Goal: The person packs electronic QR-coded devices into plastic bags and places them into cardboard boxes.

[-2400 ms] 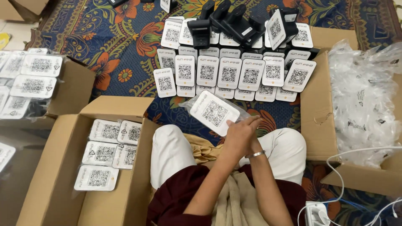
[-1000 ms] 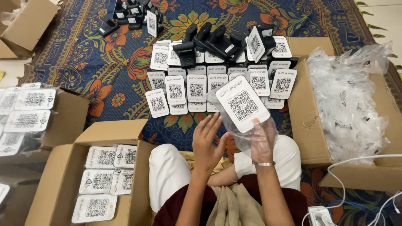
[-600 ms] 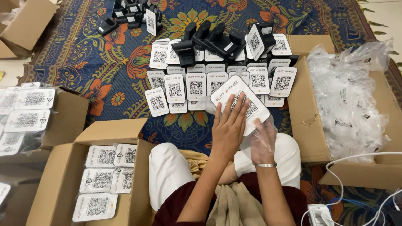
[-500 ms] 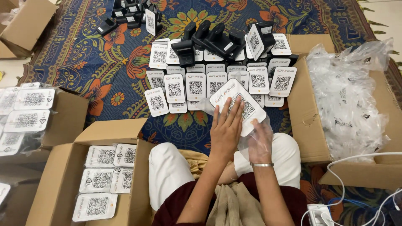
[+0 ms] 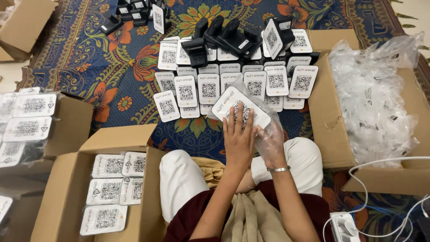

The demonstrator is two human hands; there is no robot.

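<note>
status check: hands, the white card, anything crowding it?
Left hand flat on white code card. Right hand inside clear plastic bag, gripping the card's edge. Rows of matching cards right beyond.

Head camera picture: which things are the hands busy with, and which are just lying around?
In hand:
left hand pressing flat on the white code card
right hand inside the clear plastic bag around the card

Lying about:
rows of white cards on the rug
black stands
box of empty bags
box of bagged cards
white cable
</note>
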